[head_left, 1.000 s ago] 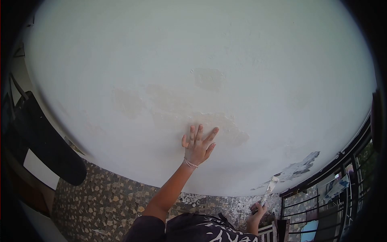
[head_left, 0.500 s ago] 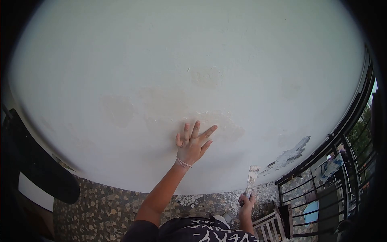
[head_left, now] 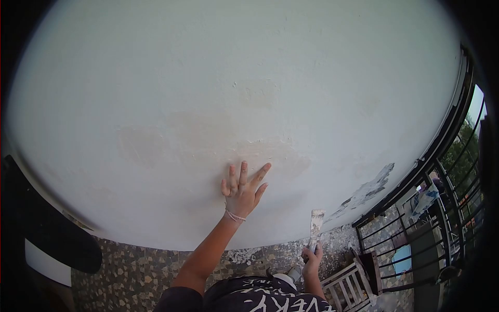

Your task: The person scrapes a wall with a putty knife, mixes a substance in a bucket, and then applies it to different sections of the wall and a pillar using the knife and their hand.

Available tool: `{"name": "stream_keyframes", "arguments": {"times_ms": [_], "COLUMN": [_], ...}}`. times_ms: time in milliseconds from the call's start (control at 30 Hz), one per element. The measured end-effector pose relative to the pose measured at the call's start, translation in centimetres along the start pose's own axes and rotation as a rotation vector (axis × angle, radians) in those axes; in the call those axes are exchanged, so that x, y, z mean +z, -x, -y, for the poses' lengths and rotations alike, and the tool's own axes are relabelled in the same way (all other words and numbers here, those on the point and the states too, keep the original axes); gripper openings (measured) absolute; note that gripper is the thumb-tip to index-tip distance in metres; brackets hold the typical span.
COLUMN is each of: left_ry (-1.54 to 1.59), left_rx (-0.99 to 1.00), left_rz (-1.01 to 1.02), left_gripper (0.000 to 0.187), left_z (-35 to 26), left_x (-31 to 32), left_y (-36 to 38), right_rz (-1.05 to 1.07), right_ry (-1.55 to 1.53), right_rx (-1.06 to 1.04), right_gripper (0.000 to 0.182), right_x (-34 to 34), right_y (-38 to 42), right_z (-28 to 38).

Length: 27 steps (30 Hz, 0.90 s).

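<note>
My left hand [head_left: 242, 193] lies against the white wall [head_left: 332, 114] with fingers spread, a pale bracelet [head_left: 235, 216] on its wrist. Just above the fingertips is a beige patch [head_left: 283, 156] with a ragged, flaking edge. Lower and to the right, my right hand [head_left: 312, 260] grips the handle of a scraper [head_left: 316, 223]. Its flat blade points up and is smeared with white. The blade appears apart from the wall, though the gap is hard to judge.
A dark peeled area [head_left: 366, 190] marks the wall at right. White flakes [head_left: 244, 256] litter the mosaic floor [head_left: 125, 265]. A slatted wooden piece [head_left: 348, 286] stands by a black metal railing [head_left: 442, 223]. At left is a dark rounded object [head_left: 52, 223].
My left hand has slid slightly down the wall, away from the flaking edge. The scraper stays in my right hand, and the view has shifted a little.
</note>
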<state>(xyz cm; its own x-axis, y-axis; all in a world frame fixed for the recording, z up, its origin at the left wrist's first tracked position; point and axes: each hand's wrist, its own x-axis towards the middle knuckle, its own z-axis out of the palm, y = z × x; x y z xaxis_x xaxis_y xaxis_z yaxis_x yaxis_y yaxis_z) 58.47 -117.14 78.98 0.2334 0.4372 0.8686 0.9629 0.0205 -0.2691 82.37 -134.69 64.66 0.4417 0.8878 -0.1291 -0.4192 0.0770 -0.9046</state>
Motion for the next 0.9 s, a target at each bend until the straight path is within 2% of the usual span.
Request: {"name": "stream_keyframes", "arguments": {"times_ms": [200, 333, 433, 533, 633, 733, 900], "left_ry": [-0.009, 0.001, 0.159, 0.147, 0.251, 0.146, 0.051], "left_rx": [-0.090, -0.099, -0.282, -0.231, -0.251, -0.206, -0.139], "left_rz": [0.016, -0.018, 0.018, -0.054, -0.022, -0.036, -0.269], "left_gripper": [0.045, 0.044, 0.046, 0.049, 0.051, 0.057, 0.053], "left_z": [-1.1, -1.3, -1.5, 0.1, 0.0, 0.3, 1.8], "left_x": [-0.3, -0.2, -1.2, -2.8, -2.1, -2.3, -1.6], "left_y": [-0.8, -1.0, -3.1, -6.1, -6.5, -6.9, -7.3], "right_rz": [-0.005, -0.020, -0.019, -0.026, 0.008, 0.015, 0.064], "right_ry": [0.019, 0.024, 0.022, 0.034, 0.029, 0.045, 0.129], "right_rx": [-0.008, -0.012, -0.012, -0.018, -0.003, 0.026, 0.023], "right_gripper": [0.027, 0.022, 0.021, 0.022, 0.025, 0.025, 0.026], "right_x": [-0.6, -0.9, -1.2, -1.3, -1.1, -1.4, -1.5], "right_y": [-0.4, -0.6, -0.8, -0.6, -0.7, -0.6, -0.3], "right_z": [0.5, 1.2, 1.1, 1.2, 1.2, 0.8, 1.0]}}
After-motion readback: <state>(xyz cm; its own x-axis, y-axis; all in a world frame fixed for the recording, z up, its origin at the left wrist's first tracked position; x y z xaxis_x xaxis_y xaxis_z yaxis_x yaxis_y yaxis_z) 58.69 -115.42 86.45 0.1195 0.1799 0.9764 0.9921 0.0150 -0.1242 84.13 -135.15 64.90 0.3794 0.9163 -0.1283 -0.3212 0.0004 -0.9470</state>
